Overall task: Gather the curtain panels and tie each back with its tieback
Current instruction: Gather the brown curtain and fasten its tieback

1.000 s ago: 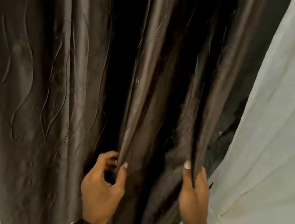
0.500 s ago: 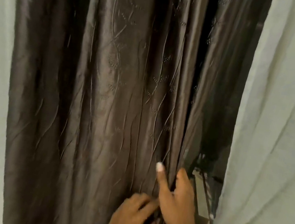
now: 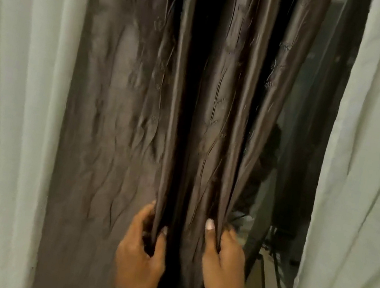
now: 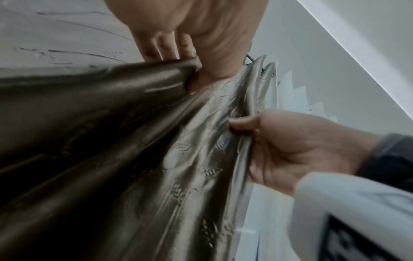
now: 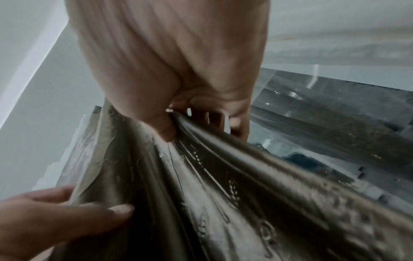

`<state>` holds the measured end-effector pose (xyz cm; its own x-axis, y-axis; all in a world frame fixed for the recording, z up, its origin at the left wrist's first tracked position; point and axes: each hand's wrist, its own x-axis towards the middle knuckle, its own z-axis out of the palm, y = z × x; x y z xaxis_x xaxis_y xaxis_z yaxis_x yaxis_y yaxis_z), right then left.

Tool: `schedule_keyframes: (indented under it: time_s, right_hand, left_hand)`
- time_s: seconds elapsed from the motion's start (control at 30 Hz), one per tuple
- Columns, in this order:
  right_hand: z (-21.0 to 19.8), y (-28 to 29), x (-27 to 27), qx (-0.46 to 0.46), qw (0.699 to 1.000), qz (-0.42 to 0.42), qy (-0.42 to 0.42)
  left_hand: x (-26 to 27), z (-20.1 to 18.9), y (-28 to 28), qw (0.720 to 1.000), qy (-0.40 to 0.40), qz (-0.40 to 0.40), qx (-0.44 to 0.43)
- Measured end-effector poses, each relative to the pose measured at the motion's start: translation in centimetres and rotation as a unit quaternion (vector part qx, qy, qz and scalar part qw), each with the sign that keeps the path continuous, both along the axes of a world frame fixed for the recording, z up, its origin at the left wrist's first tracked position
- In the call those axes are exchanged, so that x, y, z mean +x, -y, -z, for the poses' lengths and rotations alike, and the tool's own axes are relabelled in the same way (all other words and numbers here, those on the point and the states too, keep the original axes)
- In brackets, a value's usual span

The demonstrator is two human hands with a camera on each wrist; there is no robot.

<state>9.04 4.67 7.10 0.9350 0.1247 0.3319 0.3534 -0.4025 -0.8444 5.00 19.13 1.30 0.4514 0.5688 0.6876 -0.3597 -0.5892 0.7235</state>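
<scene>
A brown satin curtain panel [image 3: 115, 130] hangs in front of me in long vertical folds. My left hand [image 3: 155, 224] pinches one fold between thumb and fingers near the panel's middle. My right hand [image 3: 219, 229] pinches the folds at the panel's right edge, a hand's width to the right at the same height. The left wrist view shows my left hand [image 4: 185, 58] on a dark fold and my right hand [image 4: 243, 127] gripping the edge. In the right wrist view my right hand [image 5: 176, 127] clamps gathered pleats, with my left hand [image 5: 100, 206] lower left. No tieback is in view.
A white curtain [image 3: 11, 112] hangs to the left of the brown panel, and another white curtain [image 3: 368, 175] hangs to the right. Dark window glass [image 3: 288, 186] shows in the gap beside the brown panel's right edge.
Half a second ago both hands met at the panel's right edge. My left hand has since moved left and taken a fresh fold; my right hand still holds the edge.
</scene>
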Motion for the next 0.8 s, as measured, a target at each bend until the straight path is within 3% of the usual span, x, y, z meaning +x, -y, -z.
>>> schedule_keyframes:
  time_s: [0.13, 0.23, 0.27, 0.33, 0.4, 0.43, 0.5, 0.57, 0.73, 0.8]
  right_hand:
    - [-1.6, -3.1, -1.3, 0.021, 0.994, -0.052, -0.094]
    - [-2.2, -5.5, -0.6, 0.020, 0.996, 0.016, -0.085]
    - [-2.3, -6.0, 0.0, 0.012, 0.995, 0.041, -0.093]
    - [-2.2, -6.5, 1.2, 0.020, 0.992, 0.074, -0.097]
    - [-1.9, -7.2, 1.6, 0.032, 0.992, 0.091, -0.082]
    - [-1.6, -7.5, 1.7, 0.034, 0.992, 0.100, -0.071]
    - [-1.9, -8.3, 1.2, 0.041, 0.992, 0.105, -0.056]
    - [-2.3, -9.3, 0.6, 0.037, 0.993, 0.104, -0.044]
    - [-3.2, -10.6, -0.7, 0.045, 0.996, 0.075, -0.013]
    - [-4.2, -10.6, -1.1, 0.073, 0.995, 0.065, -0.002]
  left_hand:
    - [0.2, -0.1, 0.3, 0.980, -0.057, 0.143, 0.122]
    - [-0.6, -0.8, -1.9, 0.962, -0.058, 0.196, 0.184]
    - [-1.0, -1.1, -3.2, 0.971, -0.028, 0.163, 0.174]
    - [-1.6, -2.0, -5.9, 0.991, 0.062, 0.025, 0.115]
    - [-1.5, -3.4, -9.2, 0.983, 0.124, -0.134, 0.032]
    - [-1.5, -4.3, -10.6, 0.978, 0.133, -0.160, -0.017]
    - [-1.2, -5.7, -13.1, 0.985, 0.107, -0.093, -0.097]
    - [-0.1, -5.7, -14.6, 0.992, 0.069, -0.013, -0.104]
    - [1.8, -5.0, -13.4, 0.994, 0.084, 0.021, 0.066]
    - [2.1, -5.3, -12.1, 0.982, 0.055, 0.084, 0.161]
